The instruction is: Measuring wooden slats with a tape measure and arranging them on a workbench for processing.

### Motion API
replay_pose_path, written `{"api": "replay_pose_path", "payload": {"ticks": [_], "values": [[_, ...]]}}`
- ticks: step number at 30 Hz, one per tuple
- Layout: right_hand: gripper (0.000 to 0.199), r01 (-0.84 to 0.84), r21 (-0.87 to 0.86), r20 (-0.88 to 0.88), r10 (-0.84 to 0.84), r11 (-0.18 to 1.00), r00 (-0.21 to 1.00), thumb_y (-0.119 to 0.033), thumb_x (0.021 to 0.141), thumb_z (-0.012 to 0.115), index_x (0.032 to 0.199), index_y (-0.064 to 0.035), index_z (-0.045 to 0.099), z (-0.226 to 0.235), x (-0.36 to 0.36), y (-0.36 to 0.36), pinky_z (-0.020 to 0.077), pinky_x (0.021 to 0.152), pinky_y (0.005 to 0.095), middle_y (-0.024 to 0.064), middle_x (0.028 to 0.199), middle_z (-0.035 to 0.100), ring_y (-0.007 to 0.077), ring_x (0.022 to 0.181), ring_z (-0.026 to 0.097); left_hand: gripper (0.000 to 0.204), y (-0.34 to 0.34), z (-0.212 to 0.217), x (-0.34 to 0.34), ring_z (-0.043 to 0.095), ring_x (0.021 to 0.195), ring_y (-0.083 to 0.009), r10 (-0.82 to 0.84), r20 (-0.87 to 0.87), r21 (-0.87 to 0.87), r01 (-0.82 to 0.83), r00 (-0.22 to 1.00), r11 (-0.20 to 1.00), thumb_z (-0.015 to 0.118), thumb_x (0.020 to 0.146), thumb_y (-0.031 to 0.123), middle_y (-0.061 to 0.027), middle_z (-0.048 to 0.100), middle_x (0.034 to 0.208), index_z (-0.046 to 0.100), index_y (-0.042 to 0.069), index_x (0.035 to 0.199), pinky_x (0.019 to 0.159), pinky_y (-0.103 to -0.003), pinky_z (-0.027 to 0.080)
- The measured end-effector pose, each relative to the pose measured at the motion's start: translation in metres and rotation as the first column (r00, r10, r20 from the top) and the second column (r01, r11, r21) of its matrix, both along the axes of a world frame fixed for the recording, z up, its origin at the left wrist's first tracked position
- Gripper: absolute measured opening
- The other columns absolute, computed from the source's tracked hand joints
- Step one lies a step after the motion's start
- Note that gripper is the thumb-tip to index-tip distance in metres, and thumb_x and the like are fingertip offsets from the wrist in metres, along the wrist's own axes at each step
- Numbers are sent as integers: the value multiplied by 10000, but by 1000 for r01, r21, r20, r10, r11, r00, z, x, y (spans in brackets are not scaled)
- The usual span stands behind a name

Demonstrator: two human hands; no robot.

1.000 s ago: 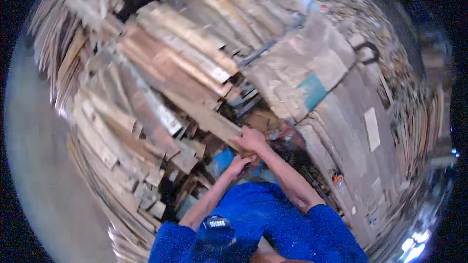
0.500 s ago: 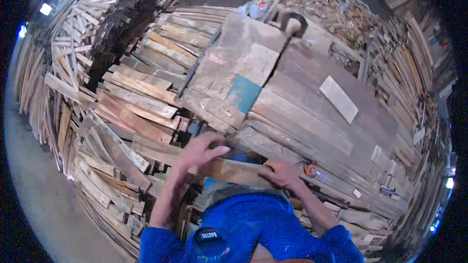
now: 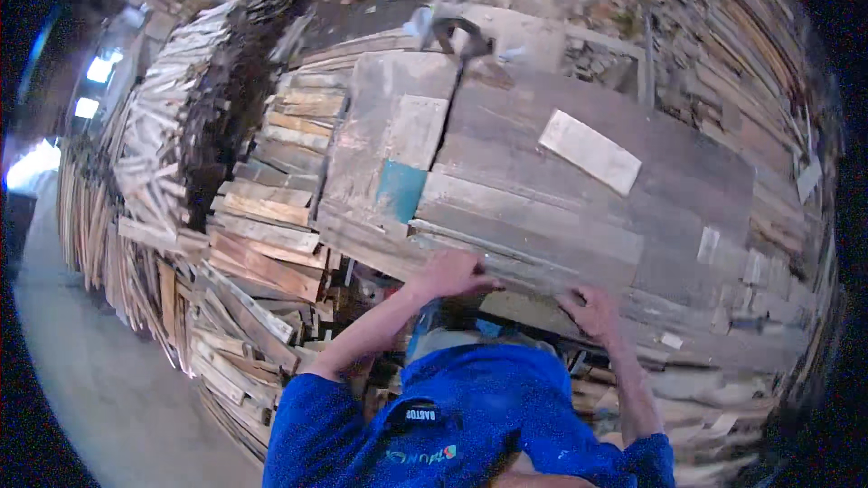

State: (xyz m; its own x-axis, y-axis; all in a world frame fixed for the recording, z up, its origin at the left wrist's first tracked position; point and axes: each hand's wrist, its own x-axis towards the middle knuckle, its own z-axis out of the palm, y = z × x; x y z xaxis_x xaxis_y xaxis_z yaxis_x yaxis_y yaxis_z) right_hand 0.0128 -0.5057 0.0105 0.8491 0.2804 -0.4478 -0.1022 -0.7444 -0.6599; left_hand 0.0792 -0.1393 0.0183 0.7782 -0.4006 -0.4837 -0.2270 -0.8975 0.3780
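L hand [image 3: 452,276]: 1 pc, palm down near bench's near edge, fingers pointing R & partly bent; can't tell if gripping
R hand [image 3: 595,312]: 1 pc, fingers pointing L, at R end of short board; blurred, can't tell if closed on it
Short board [image 3: 526,309]: 1 pc, dull brown, btwn the two hands, in front of torso, alongside near edge of bench
Work shirt [image 3: 479,398]: blue, worn, sleeves to approx. elbow
Bench [image 3: 515,149]: wood-topped, worn, beyond hands & out to R; dark slot [image 3: 448,122] running away from wearer, black curved fitting [image 3: 463,38] at far end
Teal patch [image 3: 400,188]: on bench top, L of slot
Loose board [image 3: 592,152]: 1 pc, pale, flat on bench, R of slot
Plank stack [image 3: 271,208]: mixed browns, L of bench
Pale wood pile [image 3: 149,172]: jumbled, farther L
Scrap heap [image 3: 597,63]: wood bits, past bench, detail blurred
Floor [image 3: 99,380]: grey, far L
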Motion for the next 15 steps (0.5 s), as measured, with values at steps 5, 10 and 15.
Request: {"api": "replay_pose_path", "payload": {"ticks": [5,10,15], "values": [[433,152,303,42,-172,941,984,-360,926,732,1255,-81,685,68,3,22,491,1043,492,227,1269,670,431,1174,630,679,-33,-9,60,729,913,-367,63,-338,58,-46,939,997,597,885,725,-202,757,973,774,93,1058,843,-481,557],[414,173,353,16,-191,919,981,-346,924,733,1234,-76,684,42,-21,20,533,918,459,194,1112,688,364,1038,675,771,-42,-26,111,727,919,-383,83,36,13,-83,996,996,605,848,768,-211,755,967,761,44,1063,844,-466,557],[355,232,246,15,-244,941,970,-281,905,765,1178,-62,705,8,-57,16,557,812,405,141,992,689,292,903,707,785,-41,-50,167,711,974,-415,176,69,18,-177,982,984,610,850,771,-242,741,990,751,26,1057,862,-482,534]]}}
